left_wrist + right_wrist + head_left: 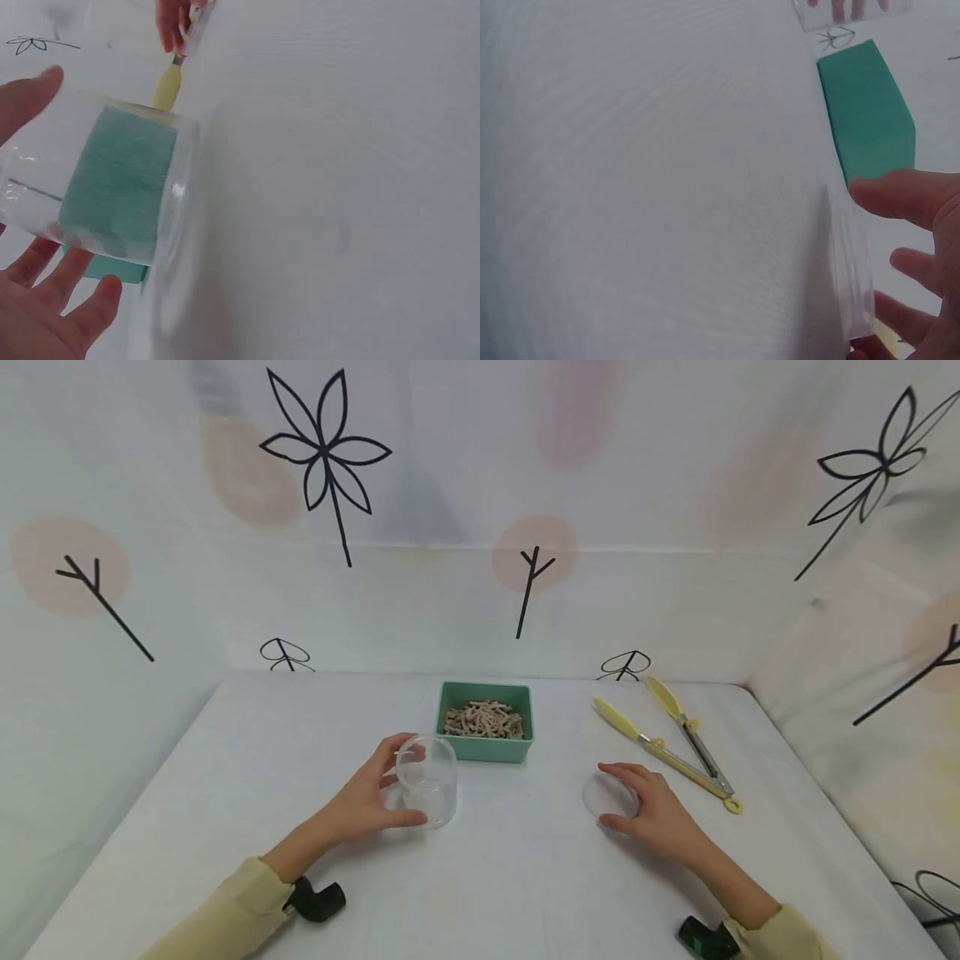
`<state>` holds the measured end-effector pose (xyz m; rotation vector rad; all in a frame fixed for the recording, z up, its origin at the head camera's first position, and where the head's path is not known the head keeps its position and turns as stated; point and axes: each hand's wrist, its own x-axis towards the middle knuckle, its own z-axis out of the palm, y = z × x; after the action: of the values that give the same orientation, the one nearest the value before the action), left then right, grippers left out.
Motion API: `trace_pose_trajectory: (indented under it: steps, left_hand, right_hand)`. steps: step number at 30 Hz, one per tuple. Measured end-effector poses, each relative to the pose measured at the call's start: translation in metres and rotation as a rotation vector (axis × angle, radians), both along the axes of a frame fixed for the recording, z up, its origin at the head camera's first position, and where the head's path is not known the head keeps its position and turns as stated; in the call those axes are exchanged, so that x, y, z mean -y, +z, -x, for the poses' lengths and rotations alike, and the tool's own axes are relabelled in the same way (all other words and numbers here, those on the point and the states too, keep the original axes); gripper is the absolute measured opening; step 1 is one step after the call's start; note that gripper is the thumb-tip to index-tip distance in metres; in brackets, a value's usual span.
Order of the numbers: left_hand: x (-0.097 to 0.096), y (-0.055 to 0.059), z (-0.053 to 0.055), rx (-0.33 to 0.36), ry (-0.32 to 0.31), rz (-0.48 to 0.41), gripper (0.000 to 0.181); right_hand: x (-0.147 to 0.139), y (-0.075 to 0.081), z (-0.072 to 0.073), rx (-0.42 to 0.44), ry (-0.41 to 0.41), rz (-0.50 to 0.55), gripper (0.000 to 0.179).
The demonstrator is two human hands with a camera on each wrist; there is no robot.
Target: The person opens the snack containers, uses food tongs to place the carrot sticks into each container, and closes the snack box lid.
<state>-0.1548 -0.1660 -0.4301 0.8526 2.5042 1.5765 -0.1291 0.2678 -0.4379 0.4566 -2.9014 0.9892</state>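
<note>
My left hand holds a clear cylindrical jar, its thumb on the near side and its fingers round the far side. In the left wrist view, the jar shows its transparent wall with the green box seen through it. My right hand has thumb and fingers curved round the edge of a clear round lid. This shallow lid lies flat, close against the tabletop, in the right wrist view.
Behind the jar stands a green rectangular box filled with small beige pieces. Yellow-tipped tongs lie spread apart at the right. A white cloth covers the table, and a patterned curtain hangs behind it.
</note>
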Motion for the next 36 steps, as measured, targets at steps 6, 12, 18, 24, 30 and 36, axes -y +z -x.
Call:
trace_pose_trajectory:
  steps: [6, 12, 18, 24, 30, 36]
  left_hand:
    - [0.000, 0.014, 0.002, -0.031, -0.007, -0.042, 0.095]
    - [-0.005, 0.022, 0.005, -0.015, 0.007, -0.023, 0.086]
    - [-0.006, 0.022, 0.006, -0.019, 0.002, -0.005, 0.076]
    - [-0.003, 0.021, 0.006, -0.050, -0.004, -0.021, 0.075]
    - [-0.002, 0.021, 0.006, -0.052, 0.016, -0.019, 0.074]
    - [-0.002, 0.021, 0.006, -0.022, 0.002, -0.054, 0.072]
  right_hand:
    - [-0.005, 0.004, 0.002, 0.016, -0.027, 0.023, 0.068]
    - [-0.021, 0.015, 0.009, 0.017, -0.125, 0.050, 0.062]
    - [-0.047, 0.021, 0.023, -0.087, -0.227, 0.044, 0.059]
    - [-0.069, 0.019, 0.040, -0.101, -0.344, 0.001, 0.063]
    - [-0.080, 0.011, 0.051, -0.023, -0.409, 0.001, 0.079]
    - [-0.084, 0.005, 0.060, 0.083, -0.440, 0.027, 0.098]
